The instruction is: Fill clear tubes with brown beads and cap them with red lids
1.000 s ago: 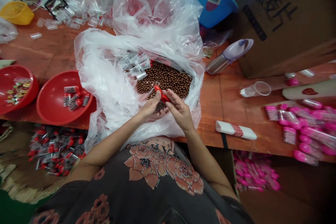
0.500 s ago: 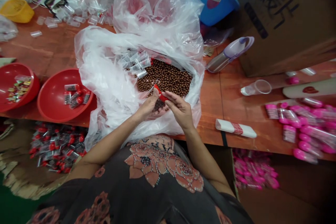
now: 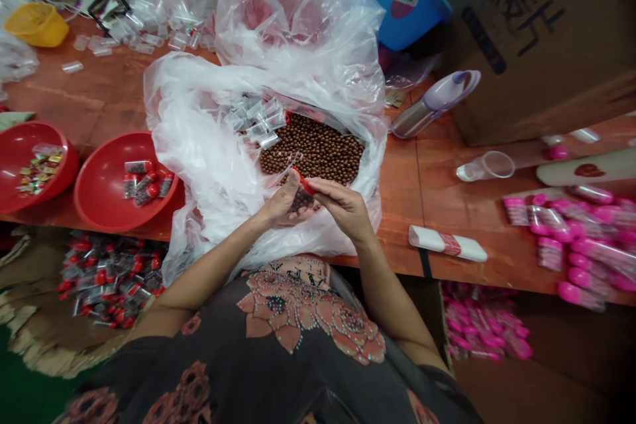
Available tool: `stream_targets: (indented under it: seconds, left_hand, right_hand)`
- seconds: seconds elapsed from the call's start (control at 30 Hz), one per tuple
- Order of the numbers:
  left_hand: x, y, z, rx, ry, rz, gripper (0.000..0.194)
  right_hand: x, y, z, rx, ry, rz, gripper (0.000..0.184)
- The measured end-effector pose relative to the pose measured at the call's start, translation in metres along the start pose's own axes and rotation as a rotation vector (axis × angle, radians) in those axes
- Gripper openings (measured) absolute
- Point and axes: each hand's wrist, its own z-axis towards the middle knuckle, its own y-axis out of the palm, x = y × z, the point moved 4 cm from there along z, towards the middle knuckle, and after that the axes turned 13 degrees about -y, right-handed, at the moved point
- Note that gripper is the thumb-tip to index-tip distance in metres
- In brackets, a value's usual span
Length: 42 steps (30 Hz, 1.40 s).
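Observation:
My left hand holds a small clear tube filled with brown chocolate balls. A red cap sits at the tube's top, and the fingertips of my right hand pinch it. Both hands are over a heap of brown chocolate balls lying in a clear plastic bag. Several empty clear tubes rest at the heap's left edge. The hands hide the heap's lower part.
Red bowls holding filled tubes stand left on the wooden bench. Pink-capped tubes lie right, a cardboard box and blue tub stand behind, and filled tubes lie below the bench.
My right hand has moved slightly left and lower, closing around the red cap. The tube and cap now tilt more toward my left hand. The bag and bowls stay in place.

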Motion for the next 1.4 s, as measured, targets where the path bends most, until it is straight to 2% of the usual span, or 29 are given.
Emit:
stream_targets:
  seconds: [0.1,0.2,0.27,0.37,0.43,0.53,0.67,0.77,0.87,0.93,1.03,1.23,1.4]
  left_hand:
    - [0.002,0.003,-0.002,0.018,0.000,-0.083,0.085]
    - [0.007,0.009,-0.005,0.041,0.027,-0.205,0.087]
    - [0.010,0.014,-0.007,0.060,0.058,-0.241,0.086]
    - [0.014,0.017,-0.009,0.089,0.114,-0.212,0.079]
    - [0.018,0.017,-0.011,0.102,0.170,-0.174,0.075]
    - [0.022,0.016,-0.014,0.127,0.240,-0.111,0.070]
    - [0.022,0.017,-0.013,0.154,0.262,-0.053,0.070]
    - [0.017,0.016,-0.011,0.148,0.202,-0.066,0.078]
    - [0.014,0.013,-0.009,0.139,0.165,-0.100,0.084]
    - [0.013,0.012,-0.009,0.136,0.167,-0.102,0.086]
    - [0.013,0.011,-0.010,0.123,0.149,-0.077,0.088]
    - [0.012,0.010,-0.012,0.069,0.085,-0.050,0.090]
    - [0.013,0.008,-0.013,0.067,0.069,-0.043,0.091]
  right_hand:
    - [-0.001,0.006,-0.003,-0.028,-0.019,-0.057,0.036]
    - [0.000,0.015,-0.008,-0.038,-0.038,-0.179,0.067]
    - [0.002,0.018,-0.010,-0.033,-0.058,-0.291,0.079]
    - [0.003,0.020,-0.009,-0.037,-0.087,-0.423,0.074]
    - [0.000,0.020,-0.007,-0.042,-0.129,-0.425,0.069]
    - [-0.005,0.017,-0.004,0.026,-0.131,-0.302,0.053]
    - [-0.004,0.015,-0.001,0.180,0.064,0.000,0.027]
    - [-0.005,0.014,0.000,0.243,0.127,0.158,0.026]
    - [-0.010,0.007,0.000,0.296,0.100,0.100,0.024]
    - [-0.013,0.004,0.000,0.290,0.079,0.056,0.021]
    - [-0.015,0.003,-0.001,0.270,0.064,0.062,0.027]
    - [-0.004,0.004,-0.002,0.183,0.075,0.083,0.030]
    - [-0.003,0.002,-0.001,0.071,-0.037,-0.054,0.029]
